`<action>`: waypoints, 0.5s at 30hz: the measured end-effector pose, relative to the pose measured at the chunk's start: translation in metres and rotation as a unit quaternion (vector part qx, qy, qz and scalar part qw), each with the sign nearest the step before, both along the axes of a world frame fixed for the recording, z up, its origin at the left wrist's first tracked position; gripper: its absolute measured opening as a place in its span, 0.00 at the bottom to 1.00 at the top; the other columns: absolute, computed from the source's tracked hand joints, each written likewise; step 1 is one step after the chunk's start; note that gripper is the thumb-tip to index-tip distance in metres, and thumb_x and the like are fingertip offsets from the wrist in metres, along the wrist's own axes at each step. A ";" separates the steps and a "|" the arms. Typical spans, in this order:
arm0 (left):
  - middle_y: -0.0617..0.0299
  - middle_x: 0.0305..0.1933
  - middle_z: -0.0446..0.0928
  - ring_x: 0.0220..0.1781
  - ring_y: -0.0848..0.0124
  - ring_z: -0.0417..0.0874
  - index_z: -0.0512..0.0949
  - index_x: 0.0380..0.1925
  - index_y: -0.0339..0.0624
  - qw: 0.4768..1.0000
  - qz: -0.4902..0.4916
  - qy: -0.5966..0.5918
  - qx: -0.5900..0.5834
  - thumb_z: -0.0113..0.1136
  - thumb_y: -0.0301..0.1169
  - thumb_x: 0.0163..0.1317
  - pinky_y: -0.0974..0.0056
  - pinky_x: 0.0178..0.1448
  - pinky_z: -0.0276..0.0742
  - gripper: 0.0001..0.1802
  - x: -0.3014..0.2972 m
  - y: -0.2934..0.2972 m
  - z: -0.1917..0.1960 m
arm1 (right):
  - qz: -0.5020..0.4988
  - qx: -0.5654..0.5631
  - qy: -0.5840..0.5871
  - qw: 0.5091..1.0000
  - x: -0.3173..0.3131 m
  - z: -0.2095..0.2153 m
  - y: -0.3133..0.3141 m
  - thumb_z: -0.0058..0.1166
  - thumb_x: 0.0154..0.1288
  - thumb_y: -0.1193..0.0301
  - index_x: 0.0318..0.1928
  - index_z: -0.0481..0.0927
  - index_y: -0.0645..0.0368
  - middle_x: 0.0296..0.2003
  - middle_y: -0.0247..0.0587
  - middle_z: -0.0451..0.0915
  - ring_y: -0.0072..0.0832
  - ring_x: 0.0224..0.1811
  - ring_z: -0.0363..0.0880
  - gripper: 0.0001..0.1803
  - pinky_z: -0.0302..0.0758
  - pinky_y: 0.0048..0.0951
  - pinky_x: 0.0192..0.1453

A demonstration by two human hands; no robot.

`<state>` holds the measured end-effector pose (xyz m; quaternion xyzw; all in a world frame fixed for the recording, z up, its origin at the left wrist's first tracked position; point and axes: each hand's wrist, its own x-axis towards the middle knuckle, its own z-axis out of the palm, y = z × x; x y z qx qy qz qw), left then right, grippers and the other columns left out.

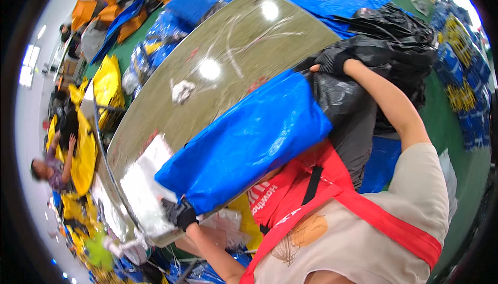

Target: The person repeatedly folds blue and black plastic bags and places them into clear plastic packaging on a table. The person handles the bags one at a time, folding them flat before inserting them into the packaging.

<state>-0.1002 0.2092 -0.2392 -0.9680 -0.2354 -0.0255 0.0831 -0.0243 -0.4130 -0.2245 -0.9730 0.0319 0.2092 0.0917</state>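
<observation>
1. Nearest the camera, we are wearing a beige shirt and a red apron, both on our own side of the fingers.
2. Our gloved left hand is touching the lower left edge of a blue plastic piece with the thumb; its other fingers are blurring, so we cannot tell whether they are gripping.
3. Our gloved right hand is resting on black plastic, the thumb pointing left, just beside the blue piece's upper right end; we cannot tell how tightly those fingers are closing.
4. The blue piece is lying slantwise between both sets of fingers, covering part of a glossy counter.
5. A shiny whitish sheet is lying just beyond the left fingers, and a white scrap is sitting farther ahead of them.
6. More blue plastic is lying beyond the right fingers.
7. Well to the left of our left fingers, a co-worker is reaching toward yellow plastic.
</observation>
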 end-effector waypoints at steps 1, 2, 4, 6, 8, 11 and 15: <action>0.40 0.65 0.62 0.65 0.48 0.65 0.57 0.67 0.37 0.973 -0.130 -0.185 0.043 0.55 0.39 0.62 0.48 0.61 0.67 0.36 0.007 -0.043 0.028 | -0.009 -0.023 0.010 1.000 -0.001 -0.014 -0.014 0.47 0.60 0.43 0.48 0.82 0.53 0.50 0.52 0.79 0.49 0.54 0.75 0.30 0.65 0.46 0.62; 0.41 0.65 0.63 0.65 0.49 0.65 0.59 0.66 0.37 0.926 -0.217 -0.284 -0.125 0.54 0.34 0.61 0.50 0.63 0.66 0.33 0.009 -0.082 0.030 | 0.012 -0.024 0.016 1.000 0.003 0.023 0.023 0.46 0.61 0.44 0.53 0.79 0.49 0.51 0.52 0.78 0.48 0.56 0.74 0.29 0.65 0.46 0.62; 0.42 0.59 0.69 0.64 0.48 0.66 0.68 0.60 0.39 0.819 -0.474 -0.212 -0.245 0.54 0.32 0.60 0.49 0.69 0.58 0.26 0.017 -0.197 0.053 | -0.001 -0.011 0.017 1.000 -0.001 0.018 0.017 0.46 0.61 0.43 0.54 0.79 0.47 0.52 0.51 0.77 0.48 0.56 0.74 0.29 0.65 0.46 0.63; 0.44 0.64 0.66 0.69 0.49 0.62 0.70 0.60 0.48 0.669 -0.670 -0.121 -0.298 0.54 0.41 0.62 0.42 0.72 0.48 0.26 0.033 -0.323 0.055 | -0.044 -0.112 -0.027 0.992 0.000 -0.021 0.008 0.50 0.59 0.46 0.48 0.82 0.54 0.51 0.52 0.78 0.46 0.56 0.75 0.28 0.66 0.46 0.61; 0.48 0.71 0.56 0.73 0.44 0.51 0.65 0.64 0.54 0.729 -0.644 0.006 -0.233 0.48 0.52 0.63 0.33 0.70 0.38 0.31 0.044 -0.387 0.013 | 0.049 -0.164 -0.212 0.962 -0.019 0.000 0.032 0.54 0.54 0.53 0.41 0.83 0.49 0.42 0.45 0.81 0.40 0.49 0.77 0.19 0.65 0.44 0.59; 0.51 0.76 0.43 0.76 0.42 0.39 0.60 0.68 0.60 0.768 -0.604 0.056 -0.205 0.50 0.61 0.57 0.29 0.68 0.26 0.40 0.056 -0.388 -0.031 | 0.133 -0.078 -0.366 0.918 -0.074 0.064 -0.001 0.50 0.58 0.54 0.46 0.81 0.46 0.45 0.43 0.78 0.41 0.53 0.72 0.19 0.61 0.51 0.61; 0.45 0.75 0.46 0.76 0.44 0.40 0.62 0.67 0.53 0.746 -0.632 0.008 -0.211 0.52 0.61 0.55 0.29 0.69 0.26 0.42 0.045 -0.409 -0.021 | -0.025 -0.146 -0.366 0.919 -0.126 -0.015 -0.083 0.48 0.63 0.54 0.53 0.79 0.40 0.54 0.40 0.75 0.43 0.63 0.64 0.20 0.53 0.55 0.66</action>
